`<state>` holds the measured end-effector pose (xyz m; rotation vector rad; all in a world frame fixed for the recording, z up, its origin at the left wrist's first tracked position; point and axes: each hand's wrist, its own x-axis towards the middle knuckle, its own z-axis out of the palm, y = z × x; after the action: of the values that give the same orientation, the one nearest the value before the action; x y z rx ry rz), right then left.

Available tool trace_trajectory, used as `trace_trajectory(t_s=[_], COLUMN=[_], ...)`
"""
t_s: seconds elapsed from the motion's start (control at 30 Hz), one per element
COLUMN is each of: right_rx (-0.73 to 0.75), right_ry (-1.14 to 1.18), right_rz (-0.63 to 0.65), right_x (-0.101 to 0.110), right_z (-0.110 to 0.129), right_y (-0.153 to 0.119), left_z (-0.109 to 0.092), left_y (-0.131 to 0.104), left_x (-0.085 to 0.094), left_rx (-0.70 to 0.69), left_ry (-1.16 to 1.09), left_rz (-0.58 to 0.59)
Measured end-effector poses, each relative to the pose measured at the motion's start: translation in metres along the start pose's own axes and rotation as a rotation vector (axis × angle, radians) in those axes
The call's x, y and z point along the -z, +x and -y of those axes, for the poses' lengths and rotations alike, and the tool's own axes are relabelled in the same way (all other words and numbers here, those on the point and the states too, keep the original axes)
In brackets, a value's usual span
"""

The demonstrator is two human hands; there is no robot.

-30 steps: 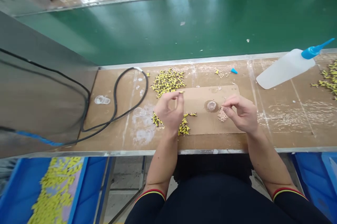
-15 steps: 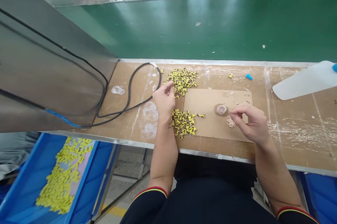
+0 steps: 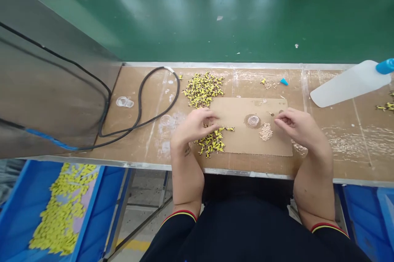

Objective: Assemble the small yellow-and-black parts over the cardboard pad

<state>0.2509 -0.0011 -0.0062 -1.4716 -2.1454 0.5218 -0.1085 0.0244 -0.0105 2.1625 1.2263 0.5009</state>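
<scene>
My left hand (image 3: 195, 126) hovers at the near pile of small yellow-and-dark pieces (image 3: 212, 143), thumb and fingertips a little apart, with nothing visible between them. My right hand (image 3: 297, 126) is at the right side of a flat cardboard sheet (image 3: 237, 108), its thumb and forefinger pinched together. Whatever they hold, if anything, is too small to make out. Between the hands, a small clear round dish (image 3: 254, 120) sits on a brownish stain on the cardboard. Beside it lies a little heap of tiny pale pink bits (image 3: 266, 132).
Another pile of yellow-and-dark pieces (image 3: 205, 89) lies farther back. A black cable (image 3: 140, 102) loops at left near a clear plastic cap (image 3: 124, 102). At right lies a white bottle (image 3: 347, 83) with a blue cap. A blue bin (image 3: 101, 200) of yellow pieces stands below left.
My left hand has come from the far pile to the near one. My right hand has shifted slightly away from the dish toward the cardboard's right edge. The camera view has tilted down.
</scene>
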Motion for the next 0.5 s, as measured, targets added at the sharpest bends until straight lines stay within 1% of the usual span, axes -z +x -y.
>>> trace_trajectory(t_s=[0.03,0.1,0.17,0.23,0.33,0.43,0.5], right_rx=[-0.014,-0.029,-0.031,-0.042,-0.035,-0.023,-0.04], right_ry=[-0.01,-0.014,-0.016,-0.032,-0.062,-0.117,-0.146], right_rz=[0.078,0.201,0.262,0.269,0.254,0.248,0.255], right_x=[0.0,-0.001,-0.002,-0.003,-0.006,-0.01,-0.013], right_z=[-0.003,-0.007,-0.007,-0.007,-0.009,-0.011,-0.013], right_y=[0.0,0.0,0.0,0.0,0.0,0.001,0.002], left_z=[-0.001,-0.001,-0.002,-0.003,-0.004,-0.004,-0.003], left_y=[0.001,0.005,0.01,0.014,0.018,0.019,0.02], left_x=[-0.003,-0.011,-0.02,-0.028,-0.036,-0.038,-0.038], left_rx=[-0.027,-0.065,-0.078,-0.067,-0.031,0.002,0.007], left_ry=[0.029,0.095,0.173,0.234,0.257,0.231,0.208], left_rz=[0.047,0.087,0.105,0.107,0.084,0.055,0.048])
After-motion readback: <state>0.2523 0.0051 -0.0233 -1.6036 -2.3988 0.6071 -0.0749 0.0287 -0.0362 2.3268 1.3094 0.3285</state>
